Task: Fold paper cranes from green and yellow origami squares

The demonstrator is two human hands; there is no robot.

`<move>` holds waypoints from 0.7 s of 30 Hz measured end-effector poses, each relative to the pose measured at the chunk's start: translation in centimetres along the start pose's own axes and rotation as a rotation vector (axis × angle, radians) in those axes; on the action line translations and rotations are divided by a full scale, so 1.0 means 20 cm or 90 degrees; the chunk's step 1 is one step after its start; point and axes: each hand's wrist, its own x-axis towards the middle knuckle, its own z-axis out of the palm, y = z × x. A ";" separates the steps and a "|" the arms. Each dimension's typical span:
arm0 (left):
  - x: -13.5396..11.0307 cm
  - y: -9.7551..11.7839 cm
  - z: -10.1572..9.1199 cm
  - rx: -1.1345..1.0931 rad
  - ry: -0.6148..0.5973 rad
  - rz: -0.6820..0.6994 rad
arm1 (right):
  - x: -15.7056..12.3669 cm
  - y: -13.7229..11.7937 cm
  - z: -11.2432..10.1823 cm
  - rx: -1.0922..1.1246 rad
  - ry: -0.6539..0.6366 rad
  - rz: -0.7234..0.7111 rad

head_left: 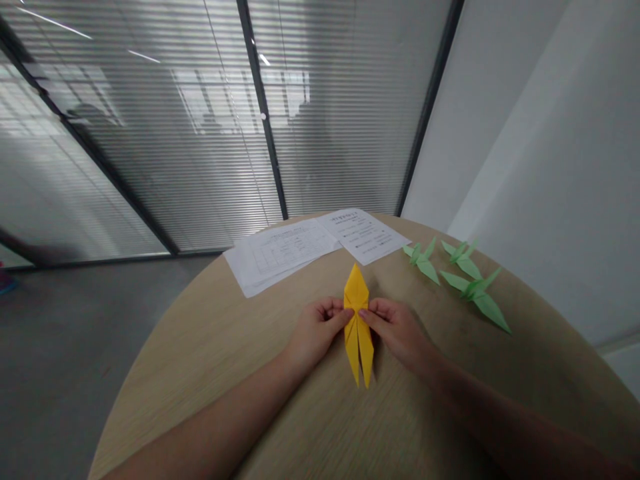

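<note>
left forearm [215, 427]: bare, close to the camera, slanting up from the bottom edge toward the middle.
right forearm [505, 417]: bare, in shade, slanting in from the lower right corner.
yellow folded paper [356, 300]: held between the two hands over the wooden table [200, 373]; whether its underside touches the tabletop, i cannot tell.
long axis: runs away from the person, almost straight up the view, the far end leaning very slightly left.
far end: one single, broader point, aimed toward the printed sheets.
near end: two narrow points side by side, a thin slit between them, both aimed back at the person.
left hand [317, 327]: thumb pressed on the paper's left side near the middle, other fingers curled in at that edge; nearly closed, pinching the paper.
right hand [400, 327]: the same pinch mirrored on the right side, thumb on top, little gap left; the fingertips underneath are hidden.
printed sheets [367, 235]: overlapping flat beyond the hands, at the far edge of the table.
green folded shapes [477, 293]: three, with pointed flaps, grouped to the right of the sheets.
blinds [345, 133]: horizontal slats behind the table, set between dark frames.
</note>
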 end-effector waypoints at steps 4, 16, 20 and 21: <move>0.00 0.02 0.01 -0.002 -0.004 -0.003 | 0.00 0.02 0.00 0.006 0.007 -0.010; -0.02 0.02 0.00 0.067 0.036 0.028 | -0.01 -0.01 0.01 -0.034 -0.009 -0.034; -0.02 0.02 0.01 0.049 0.046 0.022 | -0.02 -0.03 0.00 -0.058 -0.016 -0.050; -0.02 0.02 0.01 0.041 0.046 0.021 | -0.02 -0.03 0.00 -0.065 -0.015 -0.052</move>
